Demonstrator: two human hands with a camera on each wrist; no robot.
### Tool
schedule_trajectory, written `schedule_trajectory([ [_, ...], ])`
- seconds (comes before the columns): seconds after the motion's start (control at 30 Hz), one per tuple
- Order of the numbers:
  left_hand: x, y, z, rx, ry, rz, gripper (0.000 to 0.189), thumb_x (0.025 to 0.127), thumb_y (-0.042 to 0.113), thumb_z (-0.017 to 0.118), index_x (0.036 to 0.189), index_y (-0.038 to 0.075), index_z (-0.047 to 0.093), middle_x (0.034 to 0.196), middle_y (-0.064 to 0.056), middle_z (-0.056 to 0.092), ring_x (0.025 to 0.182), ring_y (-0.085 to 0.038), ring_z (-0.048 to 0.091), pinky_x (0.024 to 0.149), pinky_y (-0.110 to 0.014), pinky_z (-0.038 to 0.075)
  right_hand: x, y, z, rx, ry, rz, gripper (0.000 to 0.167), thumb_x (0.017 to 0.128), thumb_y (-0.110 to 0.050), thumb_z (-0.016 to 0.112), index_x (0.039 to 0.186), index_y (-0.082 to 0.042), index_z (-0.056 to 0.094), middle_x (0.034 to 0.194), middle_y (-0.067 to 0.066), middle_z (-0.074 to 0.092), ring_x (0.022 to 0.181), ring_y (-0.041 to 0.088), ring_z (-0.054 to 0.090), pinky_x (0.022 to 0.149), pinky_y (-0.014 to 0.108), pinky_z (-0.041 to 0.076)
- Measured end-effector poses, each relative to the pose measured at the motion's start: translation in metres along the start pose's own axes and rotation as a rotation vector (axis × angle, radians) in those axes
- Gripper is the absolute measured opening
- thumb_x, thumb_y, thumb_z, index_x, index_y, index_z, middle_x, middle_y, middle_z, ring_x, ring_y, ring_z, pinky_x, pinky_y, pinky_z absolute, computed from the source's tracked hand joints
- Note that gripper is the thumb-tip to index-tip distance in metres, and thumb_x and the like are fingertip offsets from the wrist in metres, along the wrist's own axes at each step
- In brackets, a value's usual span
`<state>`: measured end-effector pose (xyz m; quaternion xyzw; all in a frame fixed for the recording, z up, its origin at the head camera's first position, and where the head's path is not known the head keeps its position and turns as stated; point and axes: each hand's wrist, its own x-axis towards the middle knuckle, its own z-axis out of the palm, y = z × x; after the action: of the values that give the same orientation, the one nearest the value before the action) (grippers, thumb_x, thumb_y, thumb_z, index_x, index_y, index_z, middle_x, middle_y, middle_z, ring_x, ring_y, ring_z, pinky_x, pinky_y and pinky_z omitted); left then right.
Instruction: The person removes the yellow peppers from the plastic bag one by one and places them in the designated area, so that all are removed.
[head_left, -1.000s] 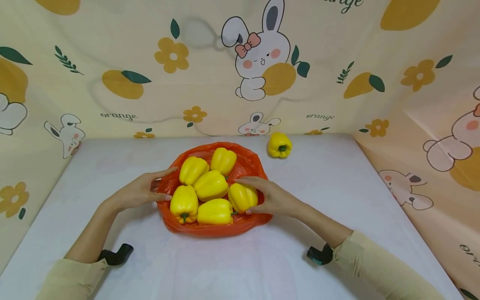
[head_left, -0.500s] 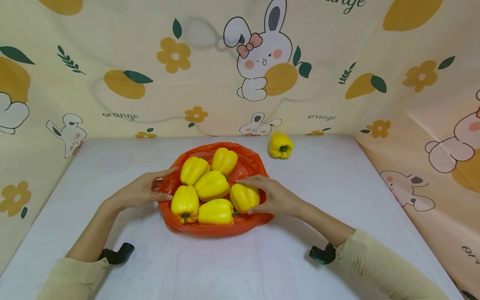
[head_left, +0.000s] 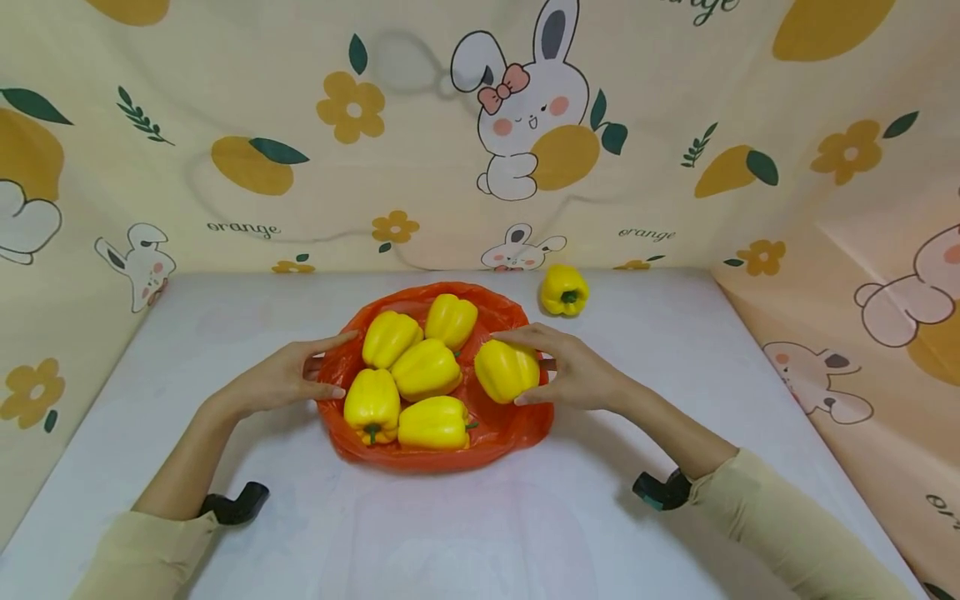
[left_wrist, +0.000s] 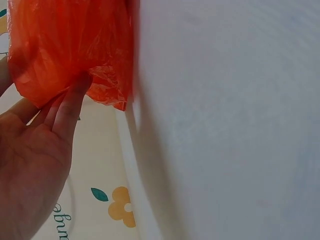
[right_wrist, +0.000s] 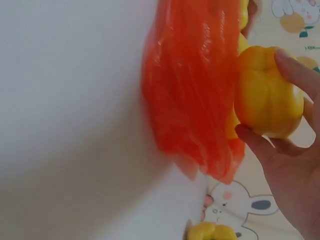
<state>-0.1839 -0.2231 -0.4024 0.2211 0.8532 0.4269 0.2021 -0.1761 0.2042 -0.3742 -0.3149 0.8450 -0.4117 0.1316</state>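
A red plastic bag (head_left: 442, 460) stands on the table with its mouth spread wide and several yellow bell peppers (head_left: 426, 369) inside. My left hand (head_left: 273, 379) holds the bag's left rim, thumb inside and fingers against the outer wall, as the left wrist view also shows the hand (left_wrist: 37, 155) at the red plastic (left_wrist: 65, 45). In my right hand (head_left: 573, 367) one yellow bell pepper (head_left: 507, 371) is gripped between thumb and fingers, raised at the bag's right side. The right wrist view shows this pepper (right_wrist: 268, 92) above the rim of the bag (right_wrist: 195, 90).
Another yellow bell pepper (head_left: 564, 290) lies on the white table (head_left: 450, 533) behind the bag to the right, close to the back cloth. Patterned cloth (head_left: 420, 125) rises along the back and sides. A black device (head_left: 663, 490) sits on each forearm.
My right hand has lifted the pepper from the bag's right side, moving up and slightly right. The left hand stays at the left rim.
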Motion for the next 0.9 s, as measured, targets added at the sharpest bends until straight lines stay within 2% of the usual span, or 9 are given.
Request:
schedule_trajectory([
  [0.17,0.0,0.0,0.001,0.0,0.002,-0.017,0.084,0.086,0.032,0.078,0.155,0.013,0.034,0.155,-0.021,0.036,0.121,-0.033,0.046,0.103,-0.051,0.044,-0.001,-0.002,-0.013,0.016,0.025,0.03,0.078,0.078,-0.02,0.086,0.147,-0.023,0.049,0.145,-0.003,0.049,0.13,0.022,0.048,0.096,0.048,0.052],
  [0.33,0.0,0.001,0.001,-0.008,0.01,-0.02,0.084,0.086,0.032,0.078,0.155,0.013,0.034,0.156,-0.021,0.035,0.127,-0.034,0.042,0.107,-0.055,0.039,-0.002,-0.002,-0.025,0.014,0.064,0.058,0.081,0.077,-0.019,0.088,0.147,-0.015,0.047,0.146,0.0,0.049,0.126,0.025,0.051,0.099,0.046,0.05],
  [0.53,0.0,0.0,0.0,-0.004,0.014,-0.02,0.084,0.086,0.032,0.078,0.156,0.013,0.034,0.156,-0.021,0.034,0.134,-0.037,0.038,0.109,-0.061,0.034,-0.002,0.0,-0.039,0.014,0.113,0.057,0.081,0.076,-0.016,0.088,0.146,-0.016,0.049,0.141,0.003,0.05,0.122,0.025,0.051,0.099,0.045,0.05],
  [0.7,0.0,0.0,0.0,0.002,0.019,-0.03,0.085,0.085,0.032,0.079,0.155,0.014,0.035,0.156,-0.02,0.035,0.129,-0.035,0.04,0.108,-0.059,0.036,-0.001,0.006,-0.05,0.014,0.158,0.046,0.081,0.077,-0.008,0.086,0.148,-0.015,0.048,0.144,0.005,0.047,0.122,0.026,0.051,0.1,0.043,0.049],
  [0.9,0.0,0.0,0.0,0.026,0.019,-0.039,0.086,0.085,0.033,0.079,0.156,0.015,0.034,0.156,-0.021,0.035,0.125,-0.034,0.042,0.105,-0.056,0.041,0.001,0.01,-0.063,-0.004,0.208,0.05,0.081,0.078,-0.008,0.085,0.149,-0.015,0.046,0.148,0.004,0.046,0.124,0.025,0.053,0.098,0.04,0.05],
])
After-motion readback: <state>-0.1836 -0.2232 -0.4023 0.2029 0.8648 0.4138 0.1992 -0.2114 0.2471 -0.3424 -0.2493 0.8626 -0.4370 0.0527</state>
